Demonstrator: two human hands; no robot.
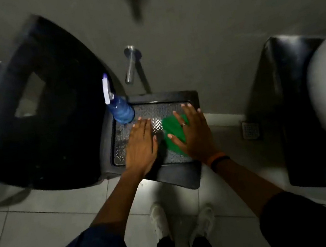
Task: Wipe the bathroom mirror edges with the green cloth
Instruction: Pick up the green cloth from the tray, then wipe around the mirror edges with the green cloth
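The green cloth [172, 134] lies flat on a black tray-like basin with a patterned metal floor [193, 97]. My right hand [193, 133] rests on top of the cloth, fingers spread, a ring on one finger and an orange-and-black band at the wrist. My left hand [141, 145] lies flat on the metal floor just left of the cloth, fingers together and holding nothing. No mirror is in view.
A blue spray bottle [120, 108] with a white trigger stands at the basin's far left corner. A metal spout [130, 66] juts from the wall above. A large black fixture [40, 112] sits left, another black one [294, 103] right. A floor drain [250, 129] is beside the basin.
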